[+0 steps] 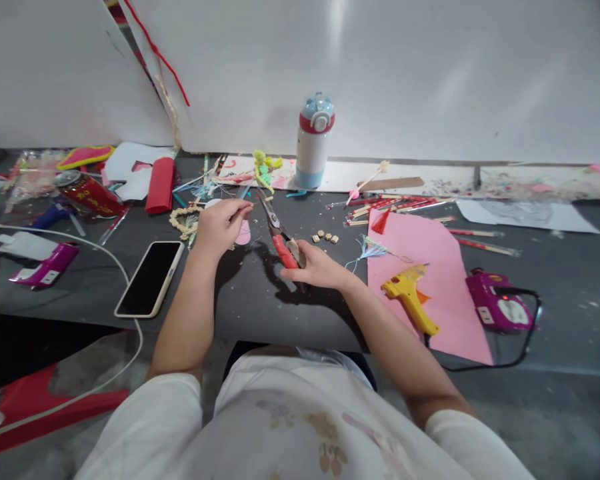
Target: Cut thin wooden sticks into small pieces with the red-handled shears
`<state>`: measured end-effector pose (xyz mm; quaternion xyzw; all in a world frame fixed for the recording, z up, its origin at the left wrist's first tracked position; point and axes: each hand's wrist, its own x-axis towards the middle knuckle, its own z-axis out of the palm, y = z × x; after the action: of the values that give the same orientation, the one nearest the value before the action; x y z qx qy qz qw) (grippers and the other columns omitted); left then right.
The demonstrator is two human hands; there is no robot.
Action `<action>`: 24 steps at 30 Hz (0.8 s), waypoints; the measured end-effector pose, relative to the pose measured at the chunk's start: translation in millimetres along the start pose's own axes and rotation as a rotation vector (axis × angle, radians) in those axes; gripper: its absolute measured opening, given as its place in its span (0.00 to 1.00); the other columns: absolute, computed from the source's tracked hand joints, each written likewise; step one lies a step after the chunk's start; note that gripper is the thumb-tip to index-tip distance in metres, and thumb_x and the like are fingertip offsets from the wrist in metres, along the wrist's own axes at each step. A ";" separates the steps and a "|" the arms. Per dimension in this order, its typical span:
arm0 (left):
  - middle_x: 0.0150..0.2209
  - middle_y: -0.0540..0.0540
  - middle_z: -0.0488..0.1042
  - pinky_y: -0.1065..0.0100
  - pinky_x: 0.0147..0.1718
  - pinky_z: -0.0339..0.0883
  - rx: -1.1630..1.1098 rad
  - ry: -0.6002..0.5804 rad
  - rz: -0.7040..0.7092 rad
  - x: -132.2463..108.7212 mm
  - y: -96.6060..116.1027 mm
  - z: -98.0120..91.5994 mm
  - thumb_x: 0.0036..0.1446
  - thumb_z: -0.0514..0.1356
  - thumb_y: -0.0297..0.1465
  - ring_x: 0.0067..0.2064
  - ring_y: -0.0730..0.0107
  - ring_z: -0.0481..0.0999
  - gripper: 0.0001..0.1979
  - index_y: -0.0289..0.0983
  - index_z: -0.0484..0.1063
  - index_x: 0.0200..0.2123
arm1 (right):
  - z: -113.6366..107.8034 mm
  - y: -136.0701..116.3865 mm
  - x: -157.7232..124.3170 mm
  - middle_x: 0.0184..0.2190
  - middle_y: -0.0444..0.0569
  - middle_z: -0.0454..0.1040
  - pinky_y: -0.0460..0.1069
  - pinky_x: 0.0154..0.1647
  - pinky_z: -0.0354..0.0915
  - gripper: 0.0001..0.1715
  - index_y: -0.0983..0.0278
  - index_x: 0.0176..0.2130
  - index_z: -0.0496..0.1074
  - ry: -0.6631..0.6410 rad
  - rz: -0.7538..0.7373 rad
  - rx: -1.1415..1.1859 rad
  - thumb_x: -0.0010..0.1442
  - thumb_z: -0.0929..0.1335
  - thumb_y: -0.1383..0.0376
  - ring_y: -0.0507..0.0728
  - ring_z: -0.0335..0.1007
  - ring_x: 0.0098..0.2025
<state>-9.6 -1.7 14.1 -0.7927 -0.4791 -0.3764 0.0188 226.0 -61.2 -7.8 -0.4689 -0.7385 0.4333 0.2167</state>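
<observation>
Your right hand (310,264) grips the red-handled pliers (283,251) over the dark table (260,313). Your left hand (223,227) pinches its fingertips; I can't tell on what. Some tan bits (326,237) seem done; what's left isn't clear.

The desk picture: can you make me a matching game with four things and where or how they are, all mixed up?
Column one:
1. glue gun
2. pliers
3. phone
4. bottle

Column two:
A. standing upright in front of the white panel
B. lying on the pink sheet
C. in the grip of the right hand
D. lying flat with its dark screen up

Right pairs: 1-B, 2-C, 3-D, 4-A
</observation>
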 end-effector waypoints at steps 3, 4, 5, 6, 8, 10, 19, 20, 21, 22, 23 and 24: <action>0.33 0.46 0.78 0.69 0.36 0.67 0.010 -0.006 0.015 0.3 -0.3 -0.4 0.59 0.54 0.36 0.35 0.70 0.76 0.12 0.38 0.75 0.38 | 0.9 1.4 0.3 0.26 0.40 0.62 0.47 0.29 0.51 0.29 0.62 0.32 0.58 -0.007 -0.006 0.007 0.45 0.68 0.43 0.50 0.56 0.27; 0.33 0.46 0.78 0.70 0.36 0.67 0.014 -0.008 0.018 0.3 -0.5 -0.3 0.59 0.54 0.36 0.35 0.70 0.76 0.12 0.38 0.75 0.38 | 1.3 1.9 0.4 0.26 0.40 0.62 0.47 0.28 0.51 0.29 0.62 0.32 0.58 -0.010 -0.008 0.012 0.45 0.68 0.43 0.50 0.56 0.27; 0.33 0.46 0.78 0.70 0.36 0.66 0.019 -0.010 0.020 0.3 -0.8 -0.1 0.59 0.54 0.36 0.35 0.70 0.76 0.12 0.38 0.75 0.38 | 1.8 2.4 0.4 0.26 0.40 0.62 0.47 0.28 0.51 0.29 0.62 0.32 0.58 -0.014 -0.009 0.018 0.46 0.68 0.43 0.50 0.55 0.26; 0.33 0.47 0.78 0.70 0.36 0.66 0.024 -0.013 0.020 0.2 -1.1 0.2 0.59 0.54 0.36 0.35 0.70 0.76 0.12 0.38 0.75 0.38 | 2.4 2.7 0.4 0.25 0.40 0.61 0.46 0.28 0.50 0.29 0.62 0.32 0.58 -0.015 -0.010 0.022 0.46 0.68 0.43 0.50 0.55 0.26; 0.33 0.47 0.78 0.70 0.36 0.66 0.031 -0.013 0.018 0.0 -1.8 0.8 0.59 0.54 0.36 0.35 0.70 0.76 0.12 0.37 0.75 0.38 | 3.8 3.1 0.4 0.24 0.39 0.60 0.46 0.27 0.50 0.29 0.62 0.31 0.57 -0.006 -0.013 0.017 0.47 0.67 0.42 0.49 0.54 0.25; 0.32 0.47 0.78 0.70 0.36 0.66 0.038 -0.008 0.015 -0.1 -1.9 1.4 0.60 0.54 0.36 0.34 0.71 0.76 0.12 0.37 0.75 0.38 | 5.2 2.9 0.6 0.24 0.39 0.60 0.46 0.27 0.49 0.28 0.62 0.30 0.57 0.015 -0.018 -0.003 0.48 0.67 0.42 0.49 0.53 0.25; 0.42 0.41 0.73 0.57 0.52 0.58 0.122 0.166 -0.019 -1.3 28.9 8.1 0.58 0.55 0.39 0.49 0.60 0.70 0.13 0.37 0.71 0.41 | 9.0 6.7 6.2 0.25 0.43 0.64 0.47 0.27 0.54 0.26 0.63 0.31 0.61 0.112 0.055 0.075 0.49 0.66 0.44 0.51 0.58 0.26; 0.41 0.41 0.73 0.58 0.51 0.59 0.073 0.180 -0.034 -2.6 34.1 11.2 0.58 0.55 0.40 0.48 0.61 0.70 0.13 0.37 0.71 0.38 | 9.1 8.5 7.3 0.25 0.43 0.65 0.48 0.28 0.55 0.25 0.63 0.32 0.61 0.129 0.057 0.113 0.49 0.66 0.45 0.52 0.59 0.27; 0.38 0.42 0.74 0.59 0.49 0.61 -0.003 0.163 -0.058 -4.1 38.9 15.0 0.58 0.54 0.41 0.45 0.63 0.71 0.14 0.36 0.71 0.35 | 9.2 10.3 8.3 0.25 0.44 0.66 0.48 0.28 0.57 0.25 0.63 0.32 0.62 0.142 0.053 0.152 0.50 0.67 0.45 0.52 0.61 0.27; 0.35 0.43 0.74 0.61 0.47 0.64 -0.103 0.111 -0.106 -5.7 43.2 19.6 0.58 0.54 0.42 0.42 0.65 0.72 0.15 0.36 0.70 0.33 | 9.3 11.9 9.3 0.26 0.45 0.66 0.48 0.29 0.58 0.24 0.63 0.32 0.62 0.153 0.045 0.187 0.50 0.67 0.46 0.53 0.62 0.28; 0.34 0.44 0.74 0.64 0.43 0.66 -0.233 0.013 -0.173 -7.4 46.9 24.8 0.58 0.54 0.44 0.39 0.67 0.73 0.16 0.36 0.71 0.34 | 9.4 13.2 10.2 0.26 0.45 0.66 0.49 0.29 0.59 0.23 0.63 0.33 0.63 0.161 0.036 0.215 0.50 0.67 0.47 0.53 0.63 0.29; 0.35 0.44 0.75 0.65 0.40 0.68 -0.387 -0.089 -0.242 -9.0 50.1 30.3 0.56 0.55 0.46 0.37 0.68 0.74 0.19 0.36 0.70 0.39 | 9.7 14.2 10.9 0.26 0.45 0.67 0.49 0.30 0.60 0.23 0.64 0.33 0.63 0.166 0.028 0.237 0.51 0.67 0.47 0.54 0.63 0.29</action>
<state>44.4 -23.6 3.4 -0.7341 -0.4900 -0.4254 -0.2002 221.0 -53.2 -25.8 -0.4846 -0.6551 0.4801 0.3248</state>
